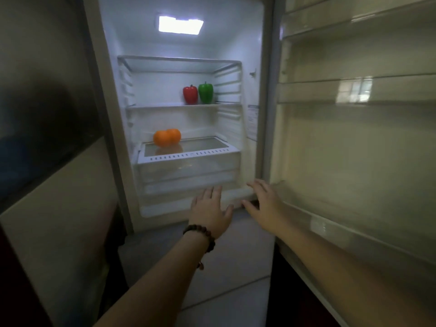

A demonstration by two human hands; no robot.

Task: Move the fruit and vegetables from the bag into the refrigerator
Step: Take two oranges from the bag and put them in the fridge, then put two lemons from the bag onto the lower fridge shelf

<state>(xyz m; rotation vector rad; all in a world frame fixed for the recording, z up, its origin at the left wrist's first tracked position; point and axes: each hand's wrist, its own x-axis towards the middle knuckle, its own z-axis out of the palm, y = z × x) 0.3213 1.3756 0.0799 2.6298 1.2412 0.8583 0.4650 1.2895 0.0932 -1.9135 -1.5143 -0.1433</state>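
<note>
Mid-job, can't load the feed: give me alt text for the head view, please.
An open refrigerator, lit inside, holds a red pepper and a green pepper side by side on the middle shelf, and two oranges on the glass cover above the drawer. The left hand and right hand, both open and empty, reach toward its lower front edge.

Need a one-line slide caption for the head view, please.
Both open hands reach toward the open refrigerator holding two peppers and two oranges.

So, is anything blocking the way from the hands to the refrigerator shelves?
Nothing visible: the door stands open, and the left hand and right hand hold nothing before the shelves.
</note>
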